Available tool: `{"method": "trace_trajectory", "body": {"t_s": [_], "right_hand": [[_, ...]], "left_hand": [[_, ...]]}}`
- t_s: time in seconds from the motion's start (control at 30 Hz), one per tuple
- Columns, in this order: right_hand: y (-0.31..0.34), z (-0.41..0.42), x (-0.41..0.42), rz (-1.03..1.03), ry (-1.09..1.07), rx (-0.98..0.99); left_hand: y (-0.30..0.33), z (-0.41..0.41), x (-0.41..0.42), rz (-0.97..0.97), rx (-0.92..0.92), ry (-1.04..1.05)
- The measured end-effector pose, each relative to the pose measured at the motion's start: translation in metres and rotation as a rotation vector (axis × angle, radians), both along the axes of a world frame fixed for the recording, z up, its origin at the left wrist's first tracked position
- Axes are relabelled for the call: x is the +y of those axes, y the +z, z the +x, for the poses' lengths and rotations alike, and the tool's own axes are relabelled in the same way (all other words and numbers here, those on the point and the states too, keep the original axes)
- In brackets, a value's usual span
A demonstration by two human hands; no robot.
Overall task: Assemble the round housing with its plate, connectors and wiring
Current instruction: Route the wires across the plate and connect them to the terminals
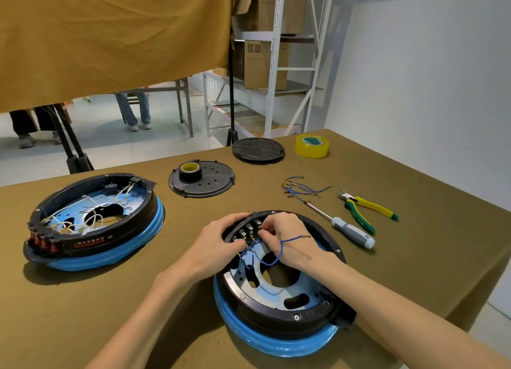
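Observation:
A round black housing (276, 310) on a blue ring stands at the table's near edge, with a metal plate (265, 288) inside it. My left hand (215, 241) grips the housing's far left rim beside a row of black connectors (249, 229). My right hand (287, 238) reaches inside and pinches a blue wire (276, 259) at those connectors. The wire loops over my wrist, and its brass terminal hangs free. What lies under my fingertips is hidden.
A second, wired housing (94, 222) sits at left. Behind are a black plate with a black tape roll (201, 177), a black lid (258, 149) and yellow tape (312, 146). Loose blue wires (301, 187), a screwdriver (345, 229) and cutters (367, 207) lie at right.

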State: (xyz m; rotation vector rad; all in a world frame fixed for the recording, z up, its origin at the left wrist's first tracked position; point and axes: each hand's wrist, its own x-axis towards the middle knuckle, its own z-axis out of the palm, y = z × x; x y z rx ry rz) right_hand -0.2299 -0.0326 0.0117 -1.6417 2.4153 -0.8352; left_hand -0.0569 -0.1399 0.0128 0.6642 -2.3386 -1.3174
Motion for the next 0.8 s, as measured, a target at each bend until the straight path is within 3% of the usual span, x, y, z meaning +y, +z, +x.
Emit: {"method": "trace_trajectory", "body": {"t_s": [0.47, 0.8], "right_hand": [[0.0059, 0.0011, -0.0023, 0.003, -0.053, -0.132], [0.0065, 0.0024, -0.0028, 0.008, -0.039, -0.061]], "left_hand": [[-0.0022, -0.0025, 0.0021, 0.056, 0.031, 0.029], [-0.0005, -0.0014, -0.0010, 0.059, 0.025, 0.020]]}}
